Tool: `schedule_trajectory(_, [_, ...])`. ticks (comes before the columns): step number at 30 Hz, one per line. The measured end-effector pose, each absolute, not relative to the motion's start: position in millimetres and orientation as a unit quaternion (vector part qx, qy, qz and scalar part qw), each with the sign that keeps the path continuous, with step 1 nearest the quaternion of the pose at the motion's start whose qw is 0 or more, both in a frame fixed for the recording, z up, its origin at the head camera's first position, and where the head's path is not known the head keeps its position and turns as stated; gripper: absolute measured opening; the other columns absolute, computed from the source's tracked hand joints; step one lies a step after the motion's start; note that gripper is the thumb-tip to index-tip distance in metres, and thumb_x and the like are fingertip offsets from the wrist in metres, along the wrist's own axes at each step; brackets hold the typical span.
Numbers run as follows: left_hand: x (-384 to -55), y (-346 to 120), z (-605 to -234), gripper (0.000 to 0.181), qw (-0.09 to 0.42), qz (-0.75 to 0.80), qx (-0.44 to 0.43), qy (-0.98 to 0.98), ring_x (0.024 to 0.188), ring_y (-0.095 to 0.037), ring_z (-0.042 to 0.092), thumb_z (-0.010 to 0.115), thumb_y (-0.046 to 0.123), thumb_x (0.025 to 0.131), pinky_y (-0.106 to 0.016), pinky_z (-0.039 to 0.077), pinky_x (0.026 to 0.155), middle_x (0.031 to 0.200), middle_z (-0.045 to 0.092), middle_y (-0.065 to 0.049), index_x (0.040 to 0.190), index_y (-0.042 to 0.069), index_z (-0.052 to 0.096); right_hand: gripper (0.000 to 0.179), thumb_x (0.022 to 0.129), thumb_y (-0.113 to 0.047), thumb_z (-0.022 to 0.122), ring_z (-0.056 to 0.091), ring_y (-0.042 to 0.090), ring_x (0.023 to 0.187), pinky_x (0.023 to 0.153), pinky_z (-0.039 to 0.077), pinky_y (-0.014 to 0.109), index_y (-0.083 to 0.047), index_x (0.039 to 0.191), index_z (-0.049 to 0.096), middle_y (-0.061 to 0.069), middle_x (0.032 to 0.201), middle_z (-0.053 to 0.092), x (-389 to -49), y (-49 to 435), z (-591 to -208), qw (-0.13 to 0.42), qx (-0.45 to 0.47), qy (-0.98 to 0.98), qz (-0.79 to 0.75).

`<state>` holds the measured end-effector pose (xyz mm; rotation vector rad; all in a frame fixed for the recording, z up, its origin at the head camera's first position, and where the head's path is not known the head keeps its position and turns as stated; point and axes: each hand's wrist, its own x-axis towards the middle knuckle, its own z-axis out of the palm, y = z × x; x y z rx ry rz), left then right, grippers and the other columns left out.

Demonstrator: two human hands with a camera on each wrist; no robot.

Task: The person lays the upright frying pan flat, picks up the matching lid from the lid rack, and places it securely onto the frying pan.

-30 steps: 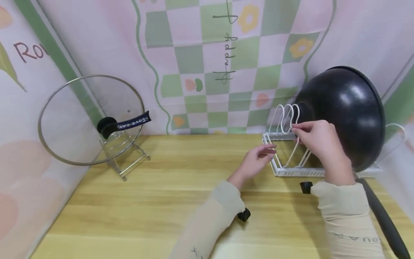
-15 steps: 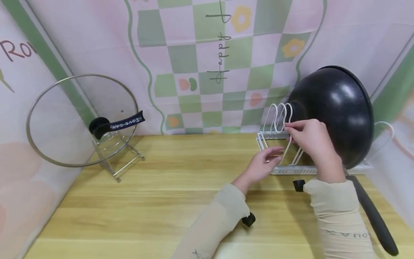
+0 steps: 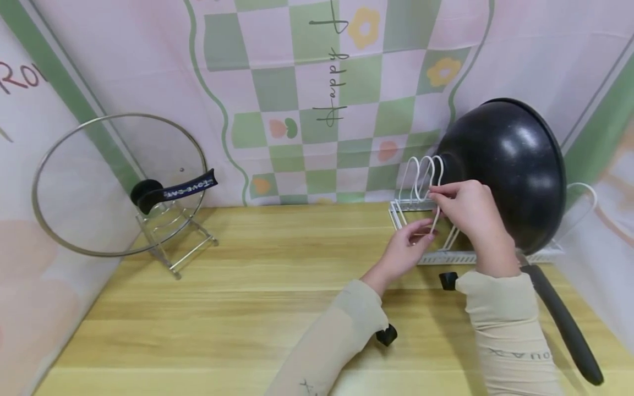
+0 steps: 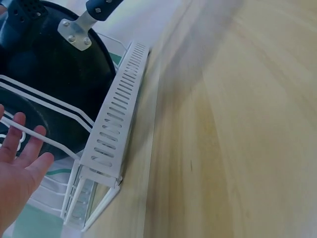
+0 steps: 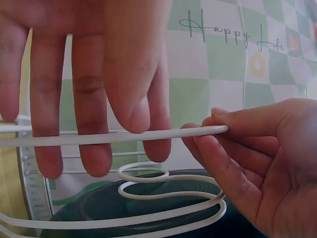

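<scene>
At the right, a white wire-and-metal rack (image 3: pixel 436 257) holds a black wok (image 3: pixel 515 165) tipped on its side, its dark handle (image 3: pixel 564 324) pointing toward me. My right hand (image 3: pixel 470 209) pinches one wire divider (image 5: pixel 198 132) near its upper bend between thumb and fingertips. Lower on the same divider is my left hand (image 3: pixel 406 247). Its fingers (image 5: pixel 91 144) extend nearly straight behind the wire, and its thumb lies on the near side, the tip right at the wire. The left wrist view shows this hand (image 4: pixel 17 176) beside the end of the rack.
A large glass lid (image 3: pixel 74 181) with a dark knob and handle (image 3: pixel 173 192) leans on a small metal stand (image 3: pixel 193 256) at the left. A patterned cloth backdrop (image 3: pixel 317 99) rises behind the wooden table (image 3: pixel 223 319).
My left hand has moved right, from beside the rack's end to the wire divider. My right hand keeps its pinch on that divider. The head view has shifted slightly to the right.
</scene>
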<state>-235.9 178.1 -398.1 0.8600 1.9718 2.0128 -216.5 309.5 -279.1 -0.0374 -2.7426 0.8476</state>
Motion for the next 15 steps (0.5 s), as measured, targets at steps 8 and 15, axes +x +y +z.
schedule_trajectory(8, [-238.9, 187.3, -401.9, 0.033, 0.079, 0.698, 0.272, 0.658, 0.105, -0.023, 0.071, 0.055, 0.006, 0.106, -0.016, 0.052, 0.087, 0.117, 0.071, -0.017, 0.138, 0.001, 0.061, 0.038, 0.101, -0.021, 0.067, 0.060, 0.028, 0.072, 0.052, 0.044, 0.030, 0.005, 0.129, 0.068, 0.016, 0.086, 0.073, -211.7, 310.7, -277.3, 0.100, -0.020, -0.945, 0.309])
schedule_trajectory(15, [-240.3, 192.4, -404.5, 0.026, 0.069, 0.700, 0.260, 0.661, 0.089, -0.005, 0.067, 0.056, 0.003, 0.104, -0.022, 0.056, 0.086, 0.109, 0.071, -0.016, 0.127, -0.003, 0.066, 0.039, 0.101, -0.018, 0.066, 0.062, 0.026, 0.076, 0.054, 0.047, 0.028, 0.004, 0.133, 0.065, 0.028, 0.115, 0.070, -208.2, 311.7, -278.1, 0.088, 0.004, -0.943, 0.321])
